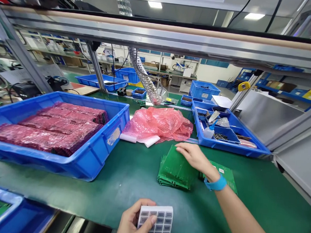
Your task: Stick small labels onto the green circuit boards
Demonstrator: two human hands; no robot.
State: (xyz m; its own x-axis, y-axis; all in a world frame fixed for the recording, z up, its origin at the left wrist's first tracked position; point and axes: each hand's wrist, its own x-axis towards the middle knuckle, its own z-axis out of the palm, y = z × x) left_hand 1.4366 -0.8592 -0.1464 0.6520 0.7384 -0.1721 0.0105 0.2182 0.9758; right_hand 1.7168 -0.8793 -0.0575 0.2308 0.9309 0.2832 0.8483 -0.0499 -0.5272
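Note:
My left hand [136, 221] grips a white sheet of small grey labels [162, 223] near the front edge of the bench, thumb on its face. With a blue band [216, 183] round the wrist, my right hand [193, 156] pinches the upper edge of a green circuit board [177, 168]. That board is tilted up at its far edge over a stack of similar boards [165, 181]. Partly hidden behind my right wrist, more green boards [227, 174] lie on the bench, one bearing a white label.
On the left stands a blue bin [90, 161] of pink-wrapped packs [63, 125]. Crumpled pink bubble wrap [159, 123] lies at the back. A blue tray [247, 151] of small parts and a bottle [209, 132] sits back right. A metal rail [159, 35] crosses overhead, with a foil duct [144, 74] behind.

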